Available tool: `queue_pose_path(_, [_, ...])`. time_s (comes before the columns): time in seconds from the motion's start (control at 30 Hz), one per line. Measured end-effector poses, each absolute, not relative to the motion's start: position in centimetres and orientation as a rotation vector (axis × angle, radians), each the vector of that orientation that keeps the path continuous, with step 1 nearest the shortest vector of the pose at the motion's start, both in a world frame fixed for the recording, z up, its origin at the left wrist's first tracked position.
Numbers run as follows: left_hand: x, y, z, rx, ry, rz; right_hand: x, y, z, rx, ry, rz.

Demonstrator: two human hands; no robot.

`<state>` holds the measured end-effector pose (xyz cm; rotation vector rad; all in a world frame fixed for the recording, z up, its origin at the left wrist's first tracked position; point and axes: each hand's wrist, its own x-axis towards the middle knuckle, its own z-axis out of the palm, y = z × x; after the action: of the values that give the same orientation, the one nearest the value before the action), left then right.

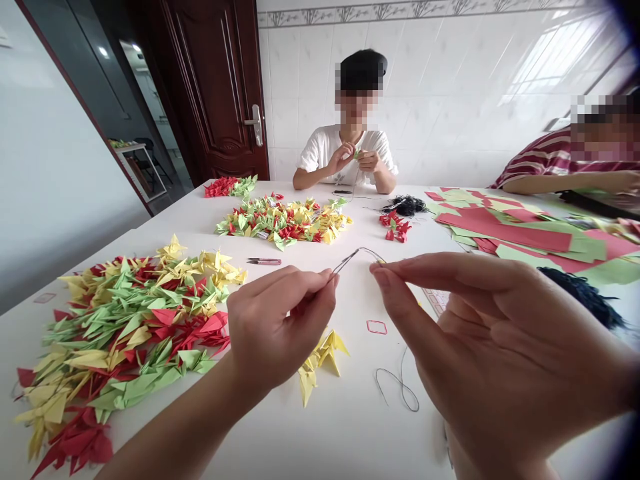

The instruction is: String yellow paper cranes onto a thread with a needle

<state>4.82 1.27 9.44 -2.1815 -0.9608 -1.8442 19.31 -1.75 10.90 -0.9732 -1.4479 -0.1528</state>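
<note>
The dark thread arches above the table, midway between its far and near edges. The left hand and right hand stand a little apart, each pinching it between thumb and finger. A light, even pull would keep the strands from twisting. The loose strand nearer the near edge is best kept from snagging the yellow folded papers; whether it joins the held thread is hidden.

Bright, soft light fills the frame, with window glare on the wall at upper right. Wide-angle distortion stretches the edges, and dark vignetting cuts the right corners.
</note>
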Motion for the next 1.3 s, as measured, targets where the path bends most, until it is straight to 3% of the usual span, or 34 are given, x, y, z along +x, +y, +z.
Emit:
queue_pose_path(0.4, [5.11, 1.17, 9.61, -2.176, -0.994, -1.815, 19.11, -1.28, 10.70, -0.895, -1.466, -0.281])
queue_pose_path(1.3, [5.05, 1.44, 9.37, -2.175, -0.963, -1.828, 19.32, -1.09, 10.57, -0.877, -1.565, -0.163])
